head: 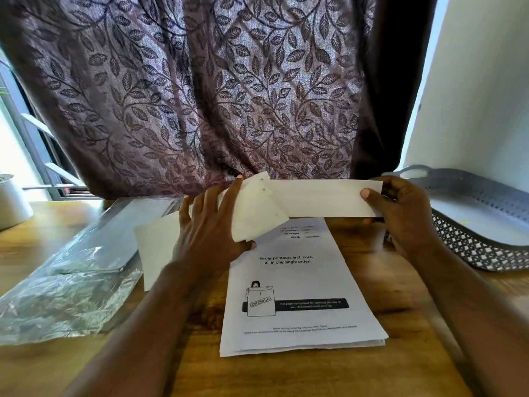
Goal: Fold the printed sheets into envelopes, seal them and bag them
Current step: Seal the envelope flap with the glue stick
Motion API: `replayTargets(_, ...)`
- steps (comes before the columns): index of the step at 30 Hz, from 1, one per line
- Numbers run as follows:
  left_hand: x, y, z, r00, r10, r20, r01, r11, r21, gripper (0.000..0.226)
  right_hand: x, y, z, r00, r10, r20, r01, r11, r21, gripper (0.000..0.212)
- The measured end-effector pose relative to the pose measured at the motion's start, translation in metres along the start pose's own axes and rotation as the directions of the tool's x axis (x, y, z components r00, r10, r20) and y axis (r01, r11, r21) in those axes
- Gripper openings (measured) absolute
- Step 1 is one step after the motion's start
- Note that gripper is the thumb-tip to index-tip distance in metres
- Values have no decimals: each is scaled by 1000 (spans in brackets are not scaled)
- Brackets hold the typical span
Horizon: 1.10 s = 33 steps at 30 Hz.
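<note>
A folded white sheet (320,197) is held as a long strip above the table. My right hand (400,213) pinches its right end. At the strip's left end, a flap (257,213) is bent down under the spread fingers of my left hand (209,224). Below lies a stack of printed sheets (297,296) with an "Order printouts" page on top. A white envelope or blank sheet (157,247) rests partly under my left hand.
A clear plastic bag (71,282) lies crumpled on the wooden table (286,376) at left. At right is a grey perforated basket (481,224). A leaf-patterned curtain (214,96) hangs right behind, and a white pot (11,202) stands at far left.
</note>
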<state>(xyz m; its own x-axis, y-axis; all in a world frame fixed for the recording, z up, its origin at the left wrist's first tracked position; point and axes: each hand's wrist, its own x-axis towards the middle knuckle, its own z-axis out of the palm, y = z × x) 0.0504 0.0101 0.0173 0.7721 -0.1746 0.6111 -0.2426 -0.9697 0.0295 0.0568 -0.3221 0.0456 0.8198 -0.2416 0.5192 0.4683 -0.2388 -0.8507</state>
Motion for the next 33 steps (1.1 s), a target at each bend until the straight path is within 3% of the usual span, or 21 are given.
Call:
replayTargets(8, -4, 18, 4, 987, 160, 5, -160, 986, 36, 128, -7, 0, 16, 994, 73, 77, -74, 997, 3, 12)
replayTargets(13, -5, 32, 4, 978, 202, -48, -201, 979, 30, 121, -25, -7, 43, 958, 120, 260, -143, 987, 73, 18)
replayTargets(17, -5, 36, 3, 975, 209, -68, -209, 978, 13, 115, -32, -12, 46, 966, 52, 254, -36, 997, -67, 10)
replayTargets(21, -6, 46, -1, 968, 240, -73, -241, 971, -9, 108, -33, -17, 46, 964, 99, 247, -93, 995, -37, 4)
replayTargets(24, -6, 51, -2, 963, 262, -69, -263, 965, -15, 107, -37, -18, 50, 937, 100, 336, -74, 993, -91, 18)
replayTargets(28, -6, 48, -1, 968, 244, -56, -245, 969, -13, 108, -38, -25, 45, 908, 47, 416, -25, 998, -58, 22)
replayTargets(33, -6, 50, -2, 969, 244, -43, -245, 969, -18, 109, -38, -26, 40, 866, 118, 486, -139, 990, 7, 37)
